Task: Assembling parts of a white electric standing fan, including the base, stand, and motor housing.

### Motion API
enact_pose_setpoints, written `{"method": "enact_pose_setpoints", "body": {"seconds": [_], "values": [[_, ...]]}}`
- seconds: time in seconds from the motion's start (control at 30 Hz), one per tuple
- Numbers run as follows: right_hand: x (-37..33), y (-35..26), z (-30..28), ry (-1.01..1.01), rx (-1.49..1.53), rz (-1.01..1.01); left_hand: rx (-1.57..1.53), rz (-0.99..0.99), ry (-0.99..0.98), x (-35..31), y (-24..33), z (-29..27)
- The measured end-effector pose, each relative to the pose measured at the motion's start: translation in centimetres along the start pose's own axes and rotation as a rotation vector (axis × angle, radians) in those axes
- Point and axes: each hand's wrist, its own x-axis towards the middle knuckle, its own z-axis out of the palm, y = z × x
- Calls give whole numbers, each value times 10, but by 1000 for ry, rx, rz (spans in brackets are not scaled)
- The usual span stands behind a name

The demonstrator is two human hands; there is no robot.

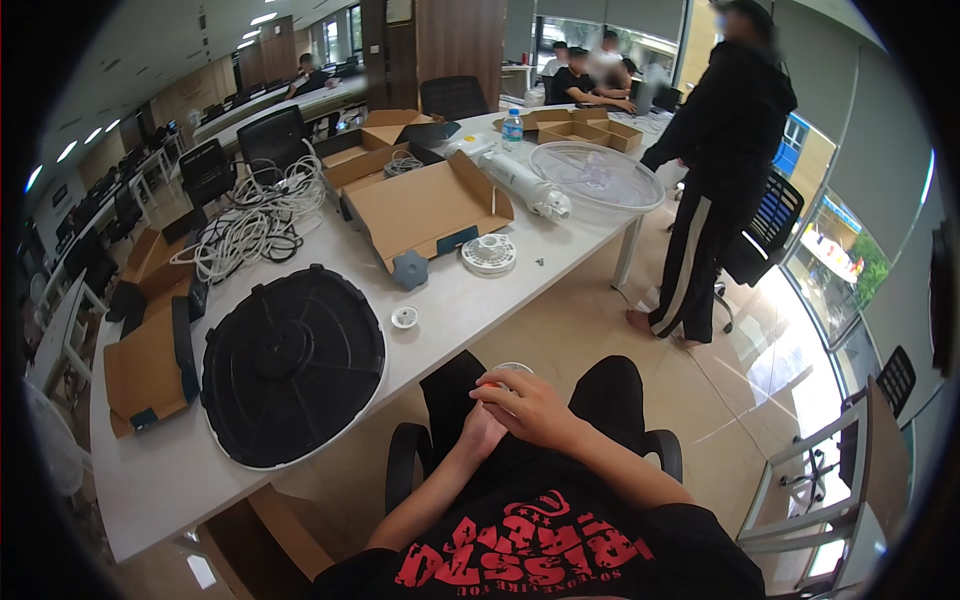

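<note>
Above my lap, my left hand (pixel 484 432) and my right hand (pixel 532 408) are together, the right lying over the left with its fingers curled. A small bit of orange shows between the fingers, and the rim of a white round part (pixel 516 367) peeks out beyond them. What the hands grip is mostly hidden. On the table ahead lie a white slotted disc (pixel 489 254), a grey star-shaped knob (pixel 410 270) and a small white cap (pixel 404 317). To the left is a large round black base (pixel 295 365) with a white rim, seemingly underside up.
An open cardboard box (pixel 430 210), tangled white cables (pixel 255 225), a white cylindrical body (pixel 530 187) and a round fan grille (pixel 597 178) cover the white table (pixel 150 500). A person in black (pixel 715 160) stands at its far right end; others sit behind.
</note>
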Motion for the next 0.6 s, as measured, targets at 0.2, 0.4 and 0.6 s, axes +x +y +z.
{"method": "enact_pose_setpoints", "body": {"seconds": [0.2,0.4,0.6], "values": [[-13,7,-9,44,-120,187,-19,-174,-13,25,-18,-21],[-15,12,-27,196,-196,180,15,-228,-89,48,-27,8],[-36,27,-33,137,-291,356,-40,-457,-170,81,-52,-4]]}}
